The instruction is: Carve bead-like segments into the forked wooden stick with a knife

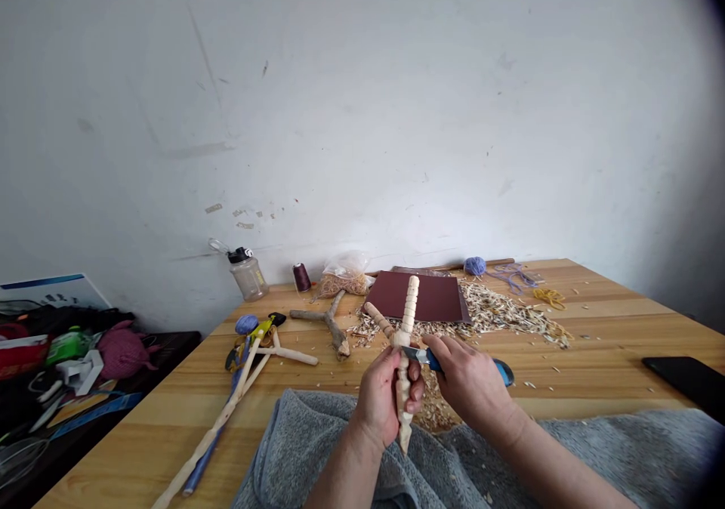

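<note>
My left hand [381, 397] is closed around the lower stem of a peeled, forked wooden stick [411, 297]. Rings are cut along its two upper prongs, and its bottom end tapers to a point. My right hand [473, 380] grips a blue utility knife [436, 360], whose blade touches the stick just below the fork. The knife's rear end sticks out past the right side of that hand. Under both hands lies a grey towel [306, 426].
Wood shavings [504, 313] lie around dark red sheets [390, 297]. A bare forked branch [334, 320], a bag of rubber bands [343, 279], a thread spool [301, 277] and a bottle [249, 279] stand behind. Carved sticks [226, 411] lie left; a black phone-like slab [685, 379] lies right.
</note>
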`<state>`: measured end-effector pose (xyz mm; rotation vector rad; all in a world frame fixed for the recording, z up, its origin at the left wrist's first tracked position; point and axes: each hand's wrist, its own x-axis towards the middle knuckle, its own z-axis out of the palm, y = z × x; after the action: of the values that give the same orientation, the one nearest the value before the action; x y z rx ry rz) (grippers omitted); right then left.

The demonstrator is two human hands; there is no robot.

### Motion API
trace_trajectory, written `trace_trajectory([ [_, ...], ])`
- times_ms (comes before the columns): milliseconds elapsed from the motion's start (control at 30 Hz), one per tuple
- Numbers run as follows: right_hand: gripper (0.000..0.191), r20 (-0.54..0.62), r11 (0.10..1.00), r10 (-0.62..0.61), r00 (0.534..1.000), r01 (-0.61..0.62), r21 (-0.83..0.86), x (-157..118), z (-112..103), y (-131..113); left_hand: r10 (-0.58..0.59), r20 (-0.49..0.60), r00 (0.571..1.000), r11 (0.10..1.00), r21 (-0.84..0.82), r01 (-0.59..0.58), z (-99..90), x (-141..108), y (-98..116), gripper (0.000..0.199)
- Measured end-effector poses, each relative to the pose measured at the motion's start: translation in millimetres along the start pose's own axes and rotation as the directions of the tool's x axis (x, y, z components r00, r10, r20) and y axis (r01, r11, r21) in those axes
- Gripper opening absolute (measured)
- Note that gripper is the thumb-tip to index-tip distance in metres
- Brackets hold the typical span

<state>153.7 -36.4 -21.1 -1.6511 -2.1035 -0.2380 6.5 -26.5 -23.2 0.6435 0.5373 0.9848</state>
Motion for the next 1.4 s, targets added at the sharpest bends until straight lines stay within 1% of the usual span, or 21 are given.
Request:
trace_trajectory([
  [100, 0.036, -0.034, 0.998, -0.009, 0.999, 0.007, -0.065, 0.8, -0.5, 0.2, -0.016, 0.033, 0.999, 1.0, -0.015, 0.016, 2.8, -2.2, -2.0, 0.026],
  [200, 0.033, -0.04, 0.994, -0.015, 0.999, 0.011, -0.105, 1.4, 0.3, 1.2, -0.012, 0.061, 0.998, 1.0, -0.011, 0.013, 5.8, -4.2, -3.1, 0.027],
  [367, 0.03, -0.043, 0.991, 0.006, 0.999, -0.012, -0.136, 0.8, 2.3, 1.1, 0.014, 0.067, 0.998, 1.0, 0.022, -0.015, 8.0, -5.0, -4.4, 0.029],
  [433, 0.028, -0.045, 0.989, 0.014, 0.999, -0.02, -0.147, 0.5, 2.5, -0.3, 0.041, 0.051, 0.998, 0.994, 0.099, -0.046, 9.2, -4.9, -6.9, 0.032],
  [500, 0.027, -0.046, 0.987, 0.021, 0.999, -0.028, -0.16, 0.3, 1.9, -2.4, 0.075, 0.011, 0.997, 0.975, 0.208, -0.076, 11.1, -4.8, -11.2, 0.034],
  [600, 0.023, -0.043, 0.986, 0.047, 0.998, -0.053, -0.161, 0.3, 0.3, -4.9, 0.129, -0.061, 0.99, 0.905, 0.416, -0.092, 13.9, -4.6, -18.4, 0.034],
  [667, 0.02, -0.042, 0.99, 0.083, 0.996, -0.087, -0.113, 0.4, -0.1, -5.3, 0.187, -0.077, 0.979, 0.826, 0.551, -0.115, 14.6, -4.4, -20.2, 0.034],
  [700, 0.022, -0.044, 0.993, 0.098, 0.994, -0.1, -0.055, 0.5, 0.2, -4.9, 0.223, -0.07, 0.972, 0.787, 0.602, -0.137, 14.3, -4.5, -19.5, 0.034],
  [733, 0.024, -0.048, 0.994, 0.106, 0.993, -0.104, 0.03, 0.7, 0.7, -4.3, 0.266, -0.06, 0.962, 0.766, 0.619, -0.173, 13.5, -4.6, -17.7, 0.033],
  [800, 0.026, -0.071, 0.961, 0.116, 0.991, -0.094, 0.258, 1.1, 2.3, -3.0, 0.338, -0.045, 0.94, 0.755, 0.609, -0.242, 10.2, -5.4, -11.7, 0.031],
  [867, 0.02, -0.099, 0.881, 0.15, 0.984, -0.088, 0.465, 1.9, 4.0, -2.0, 0.392, -0.038, 0.919, 0.75, 0.591, -0.296, 5.5, -6.2, -5.2, 0.029],
  [933, 0.018, -0.116, 0.814, 0.193, 0.974, -0.093, 0.573, 2.6, 5.3, -1.8, 0.407, -0.033, 0.913, 0.748, 0.586, -0.312, 0.3, -6.3, -1.1, 0.027],
  [1000, 0.018, -0.122, 0.791, 0.203, 0.971, -0.09, 0.605, 3.1, 6.2, -2.0, 0.42, -0.019, 0.907, 0.738, 0.589, -0.33, -3.8, -5.3, -0.2, 0.026],
  [1100, 0.017, -0.128, 0.78, 0.193, 0.973, -0.073, 0.621, 3.5, 6.7, -2.4, 0.457, 0.019, 0.889, 0.719, 0.581, -0.381, -5.7, -2.7, -1.2, 0.025],
  [1167, 0.018, -0.138, 0.762, 0.199, 0.97, -0.065, 0.645, 3.7, 6.4, -2.5, 0.459, 0.032, 0.888, 0.75, 0.522, -0.406, -4.4, -1.3, -0.8, 0.026],
  [1267, 0.021, -0.17, 0.739, 0.224, 0.96, -0.054, 0.672, 4.4, 5.2, -2.0, 0.442, 0.022, 0.897, 0.825, 0.382, -0.416, -2.9, 0.0, 3.0, 0.041],
  [1300, 0.021, -0.181, 0.738, 0.232, 0.956, -0.052, 0.673, 4.8, 5.2, -1.5, 0.436, 0.014, 0.9, 0.845, 0.337, -0.415, -3.2, 0.4, 4.8, 0.043],
  [1367, 0.021, -0.174, 0.731, 0.246, 0.953, -0.064, 0.679, 6.3, 7.1, 0.2, 0.42, -0.002, 0.907, 0.878, 0.252, -0.406, -5.0, 1.5, 8.6, 0.042],
  [1400, 0.022, -0.15, 0.716, 0.256, 0.955, -0.084, 0.693, 7.2, 9.5, 1.6, 0.414, -0.005, 0.91, 0.89, 0.214, -0.403, -6.3, 2.1, 10.4, 0.042],
])
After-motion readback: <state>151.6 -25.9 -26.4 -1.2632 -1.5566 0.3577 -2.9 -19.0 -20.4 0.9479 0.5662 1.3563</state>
